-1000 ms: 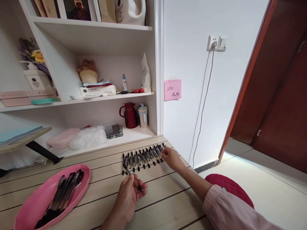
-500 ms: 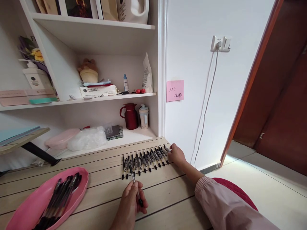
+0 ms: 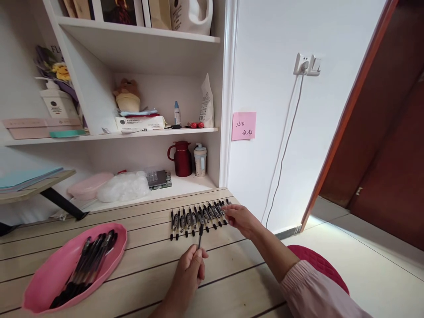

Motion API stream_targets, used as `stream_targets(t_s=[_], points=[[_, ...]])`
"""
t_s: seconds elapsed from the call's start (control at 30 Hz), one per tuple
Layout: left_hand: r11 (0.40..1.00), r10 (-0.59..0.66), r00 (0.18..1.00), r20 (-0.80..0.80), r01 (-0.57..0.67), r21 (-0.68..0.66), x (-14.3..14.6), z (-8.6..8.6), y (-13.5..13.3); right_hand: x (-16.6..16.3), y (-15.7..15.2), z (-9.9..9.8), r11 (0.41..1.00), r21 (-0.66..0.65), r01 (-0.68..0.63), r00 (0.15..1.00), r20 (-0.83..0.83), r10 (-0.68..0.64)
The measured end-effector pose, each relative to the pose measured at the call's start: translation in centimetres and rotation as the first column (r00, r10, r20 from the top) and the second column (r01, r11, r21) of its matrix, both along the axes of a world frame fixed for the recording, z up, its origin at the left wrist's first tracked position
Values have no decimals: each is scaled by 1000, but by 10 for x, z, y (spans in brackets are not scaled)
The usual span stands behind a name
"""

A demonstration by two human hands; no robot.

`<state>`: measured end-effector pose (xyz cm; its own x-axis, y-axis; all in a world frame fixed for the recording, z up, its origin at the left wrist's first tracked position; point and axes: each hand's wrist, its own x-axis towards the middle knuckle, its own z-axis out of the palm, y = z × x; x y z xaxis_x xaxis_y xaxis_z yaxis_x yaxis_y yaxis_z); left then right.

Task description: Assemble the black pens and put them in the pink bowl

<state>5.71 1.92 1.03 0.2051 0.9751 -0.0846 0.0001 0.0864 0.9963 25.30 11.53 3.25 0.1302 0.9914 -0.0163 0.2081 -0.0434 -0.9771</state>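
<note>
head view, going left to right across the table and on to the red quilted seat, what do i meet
Pink tray → left hand holding a pen → right hand → red quilted seat

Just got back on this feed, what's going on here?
A person is handling pens at a slatted table. The left hand holds one pen near the front of a row of pens laid side by side. The right hand is at the right end of that row; whether it grips a pen is hard to tell. More dark pens lie together in a pink tray on the left.
</note>
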Motion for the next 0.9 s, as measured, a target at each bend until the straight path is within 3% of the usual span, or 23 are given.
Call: stream_targets(t_s=[0.1, 0.2, 0.5, 0.9], points=[[1000, -23, 999, -39, 23, 16, 0, 0, -3, -26, -19, 8, 986, 59, -158, 872, -460, 167], [997, -62, 995, -78, 65, 38, -1, -3, -2, -41, -30, 11, 979, 98, -181, 766, -610, 202], [994, -87, 983, -164, 98, 57, -3, -3, -1, -44, -38, 14, 964, 193, -182, 818, -515, 258], [994, -68, 979, -190, 84, 74, -1, -1, -2, -40, -42, 11, 947, 197, -255, 854, -414, 316]])
